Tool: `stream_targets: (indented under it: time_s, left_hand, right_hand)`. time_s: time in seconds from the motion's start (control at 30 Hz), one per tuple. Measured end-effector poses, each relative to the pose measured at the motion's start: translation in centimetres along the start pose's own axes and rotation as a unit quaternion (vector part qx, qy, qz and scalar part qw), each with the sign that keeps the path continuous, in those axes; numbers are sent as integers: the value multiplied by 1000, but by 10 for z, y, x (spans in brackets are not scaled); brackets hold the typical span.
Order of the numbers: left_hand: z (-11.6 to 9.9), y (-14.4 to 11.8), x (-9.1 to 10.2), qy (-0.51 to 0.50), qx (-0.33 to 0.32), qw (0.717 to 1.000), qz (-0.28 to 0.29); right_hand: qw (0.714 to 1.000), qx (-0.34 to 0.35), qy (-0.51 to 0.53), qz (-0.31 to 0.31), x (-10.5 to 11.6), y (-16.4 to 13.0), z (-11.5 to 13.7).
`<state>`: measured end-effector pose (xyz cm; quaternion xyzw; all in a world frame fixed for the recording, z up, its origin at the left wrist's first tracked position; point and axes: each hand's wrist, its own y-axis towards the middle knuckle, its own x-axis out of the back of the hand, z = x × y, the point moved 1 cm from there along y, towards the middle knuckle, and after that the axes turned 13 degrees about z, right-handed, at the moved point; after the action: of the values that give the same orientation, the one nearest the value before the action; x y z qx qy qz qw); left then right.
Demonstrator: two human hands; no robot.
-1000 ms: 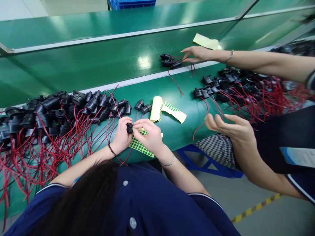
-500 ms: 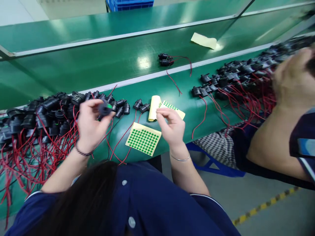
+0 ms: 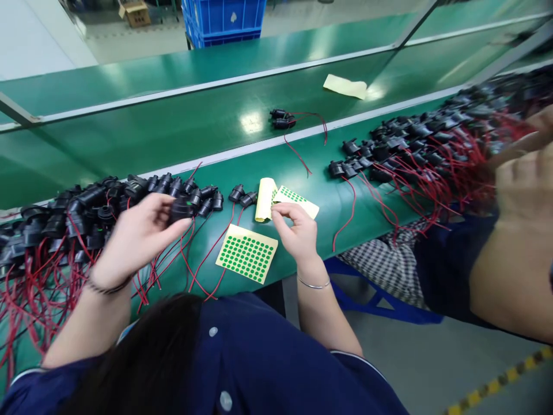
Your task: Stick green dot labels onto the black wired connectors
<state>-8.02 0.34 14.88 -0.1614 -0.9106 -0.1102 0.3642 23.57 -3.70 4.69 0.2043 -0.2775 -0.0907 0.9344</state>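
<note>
My left hand (image 3: 140, 233) is closed around a black plastic part (image 3: 180, 210) at the right end of a heap of similar parts; its outline is blurred and a small green spot shows on it. My right hand (image 3: 298, 230) is pinched, thumb to forefinger, at the edge of a curled yellow sticker sheet (image 3: 264, 202) with green dots; a loose dot at the fingertips cannot be made out. In front of it a flat sheet of green dot stickers (image 3: 247, 253) lies on the green bench. Two black parts (image 3: 242, 196) with red wires sit between my hands.
Black parts with red wires are heaped at left (image 3: 78, 216) and right (image 3: 415, 135). A few more parts (image 3: 283, 119) and a yellow paper strip (image 3: 345, 86) lie behind. A co-worker's hand and arm (image 3: 525, 202) are at the right. Blue crates (image 3: 224, 20) stand beyond.
My left hand has turned and moved down and left, bringing the black part close to the heap. My right hand stays at the curled sheet. The view has tilted slightly up.
</note>
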Motion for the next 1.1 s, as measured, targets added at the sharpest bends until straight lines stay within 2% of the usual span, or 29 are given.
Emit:
stream_targets:
  time_s: [0.07,0.1,0.2,0.33,0.43,0.53,0.63,0.73,0.83,0.93,1.1]
  left_hand:
    - [10,28,-31,33,19,998,59]
    - [16,41,-46,53,22,996,65]
    - [37,74,-81,139,-3,990,22]
    - [52,92,-101,238,-6,971,16]
    - [48,85,-103,239,-32,970,-5]
    - [38,63,-103,198,-102,974,-49]
    - [39,38,-116,108,-156,982,-10]
    - [54,24,-139,27,-128,991,29]
    - [71,23,-157,26,-105,993,55]
    - [77,27,-162,44,-108,991,71]
    - [73,33,-162,87,-104,988,78]
  right_hand:
    - [1000,-2,-10,18,-1,-3,1]
    - [1000,-4,-12,25,-1,-6,2]
    - [999,-10,-19,43,-1,-16,0]
    - [998,-24,-33,47,3,-29,-5]
    - [997,-46,-41,47,6,-37,-9]
    - [996,-62,-49,43,5,-43,-15]
    - [996,-69,-51,12,-4,-50,-25]
    - [995,-80,-41,-32,-15,-56,-36]
    - [995,-84,-26,-37,-20,-58,-44]
    - [996,-79,-27,-36,-20,-57,-47]
    - [995,-78,-35,-42,-19,-56,-48]
